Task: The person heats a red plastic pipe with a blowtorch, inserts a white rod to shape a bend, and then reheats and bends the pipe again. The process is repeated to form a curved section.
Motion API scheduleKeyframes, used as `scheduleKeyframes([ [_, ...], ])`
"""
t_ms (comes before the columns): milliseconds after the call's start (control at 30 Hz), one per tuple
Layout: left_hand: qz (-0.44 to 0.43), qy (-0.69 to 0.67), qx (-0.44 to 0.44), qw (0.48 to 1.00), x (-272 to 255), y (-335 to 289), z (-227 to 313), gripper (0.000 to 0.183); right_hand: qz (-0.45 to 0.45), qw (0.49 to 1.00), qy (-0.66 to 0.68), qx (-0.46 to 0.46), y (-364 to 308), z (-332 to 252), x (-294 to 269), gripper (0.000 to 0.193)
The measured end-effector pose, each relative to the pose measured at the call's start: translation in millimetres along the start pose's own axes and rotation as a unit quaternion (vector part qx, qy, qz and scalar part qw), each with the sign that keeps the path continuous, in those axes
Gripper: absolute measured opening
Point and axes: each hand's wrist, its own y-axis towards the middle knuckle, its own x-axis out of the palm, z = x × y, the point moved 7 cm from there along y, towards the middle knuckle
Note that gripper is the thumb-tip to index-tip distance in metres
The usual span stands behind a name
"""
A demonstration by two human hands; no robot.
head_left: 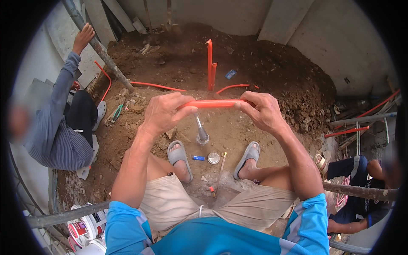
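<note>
A short length of orange pipe (pixel 214 103) is held level across the middle of the view. My left hand (pixel 166 111) is closed round its left end and my right hand (pixel 261 109) round its right end. Below the pipe, nearer my left hand, a slim grey, bottle-shaped object (pixel 202 135) stands on the dirt; I cannot make out its kind. Between my sandals lie a small blue cylinder (pixel 198 158), a round clear-and-silver container (pixel 213 158), a thin yellowish stick (pixel 221 172) and a small orange-red piece (pixel 211 189).
Two upright orange pipes (pixel 210 63) rise from the soil ahead. A person (pixel 63 114) at left grips a slanted metal pole (pixel 100 49); green-handled pliers (pixel 117 112) lie nearby. Another person (pixel 361 191) sits at right. Rubble (pixel 304 112) and orange pipes (pixel 346 131) lie right.
</note>
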Motion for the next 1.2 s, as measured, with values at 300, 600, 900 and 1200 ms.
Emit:
scheduleKeyframes([
  [300,0.005,0.000,-0.015,1.000,1.0,-19.3,-3.3,0.034,0.010,0.986,-0.169,-0.004,13.1,-54.0,21.1,0.048],
  [600,-0.015,-0.068,-0.075,0.995,-4.6,-28.5,-1.1,0.040,0.121,0.955,-0.262,-0.065,19.0,-52.8,23.0,0.043],
  [900,0.006,-0.239,-0.211,0.948,-22.8,-59.9,-86.4,0.035,0.225,0.970,-0.074,-0.058,18.9,-30.0,-19.3,0.040],
  [1200,-0.113,-0.420,-0.256,0.863,16.9,-62.5,-71.5,0.043,0.055,0.951,0.270,0.141,-1.0,22.1,-29.4,0.022],
])
